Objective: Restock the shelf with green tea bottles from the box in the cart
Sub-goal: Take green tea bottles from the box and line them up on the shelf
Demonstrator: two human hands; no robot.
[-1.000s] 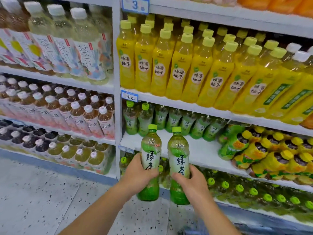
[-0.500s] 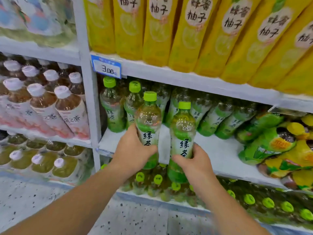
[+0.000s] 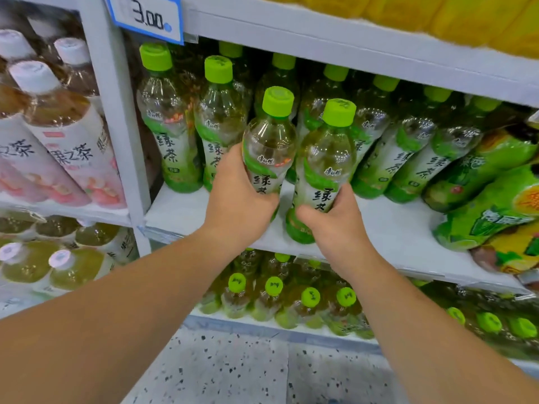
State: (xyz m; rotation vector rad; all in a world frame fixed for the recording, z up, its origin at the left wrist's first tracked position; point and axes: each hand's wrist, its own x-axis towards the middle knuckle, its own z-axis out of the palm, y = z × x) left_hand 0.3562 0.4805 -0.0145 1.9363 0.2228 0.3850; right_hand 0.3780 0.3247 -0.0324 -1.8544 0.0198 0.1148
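My left hand (image 3: 237, 199) grips a green tea bottle (image 3: 269, 141) with a lime cap and white-green label, held upright over the white shelf (image 3: 388, 225). My right hand (image 3: 335, 225) grips a second green tea bottle (image 3: 326, 158) right beside it; its base sits at the shelf's front part. Whether either base touches the shelf I cannot tell. Behind them several green tea bottles (image 3: 170, 135) stand in a row at the back of the shelf. The cart and box are out of view.
A bare strip of shelf lies in front of the back row. Green and yellow drink packs (image 3: 495, 205) crowd the shelf's right end. A white upright post (image 3: 116, 118) and a 3.00 price tag (image 3: 145, 17) bound the left. Pink tea bottles (image 3: 67, 147) fill the neighbouring bay; more green caps sit on the shelf below.
Both hands have carried their bottles up and forward from in front of the shelf edge to over the shelf. The view has closed in on the green tea shelf.
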